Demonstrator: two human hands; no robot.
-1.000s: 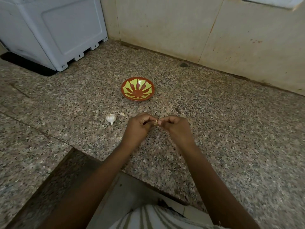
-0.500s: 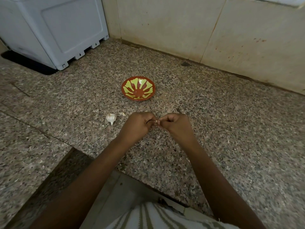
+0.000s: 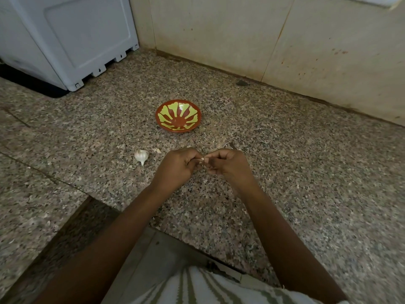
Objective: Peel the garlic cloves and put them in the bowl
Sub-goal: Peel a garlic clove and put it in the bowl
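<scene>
A small garlic clove (image 3: 202,159) is pinched between the fingertips of my left hand (image 3: 178,166) and my right hand (image 3: 228,164), just above the speckled granite counter (image 3: 306,172). Only a pale tip of the clove shows; fingers hide most of it. A red bowl with a yellow-green pattern (image 3: 178,115) stands on the counter beyond my hands, and nothing shows inside it. A white garlic bulb (image 3: 141,156) lies on the counter to the left of my left hand, with a scrap of peel (image 3: 158,150) beside it.
A white appliance (image 3: 65,38) stands at the back left. A stained beige wall (image 3: 263,36) runs along the back of the counter. The counter's front edge drops off near my striped clothing (image 3: 197,288). A small dark chip (image 3: 242,83) lies at the wall's foot.
My hands stay together on the clove, the fingertips shifting a little around it. The bowl and bulb have not moved.
</scene>
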